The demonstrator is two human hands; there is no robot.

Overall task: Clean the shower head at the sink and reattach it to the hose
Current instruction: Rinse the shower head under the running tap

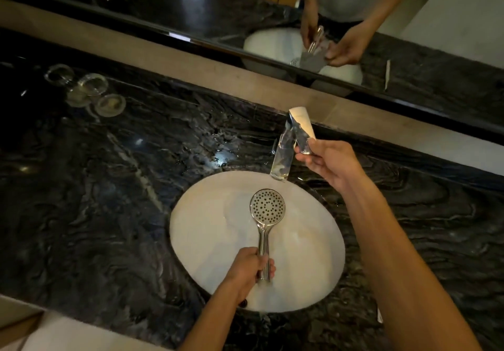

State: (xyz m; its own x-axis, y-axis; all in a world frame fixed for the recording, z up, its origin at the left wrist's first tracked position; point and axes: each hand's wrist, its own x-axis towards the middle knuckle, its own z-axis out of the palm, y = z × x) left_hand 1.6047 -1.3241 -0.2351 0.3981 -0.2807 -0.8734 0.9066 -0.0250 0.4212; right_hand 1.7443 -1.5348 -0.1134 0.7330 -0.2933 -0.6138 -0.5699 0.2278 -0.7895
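Our left hand (249,266) is wrapped round the near end of the shower head (266,223), holding it over the sink (207,241) with the nozzle face up and pointing far, just under the tap (283,151). Our right hand (331,163) reaches to the tap's lever (302,129) and pinches its tip between thumb and fingers. No water seems to run from the spout, though the chrome glare makes that hard to tell.

We judge this to be the start of the rinse: the head is in place and the water is about to be set. Next we need to work the lever, then keep the face beneath the stream. The hose is not in view, so reattaching comes later.

On the dark counter (109,187), far left, stand some glasses (90,91). We can read no brand, label or writing anywhere.
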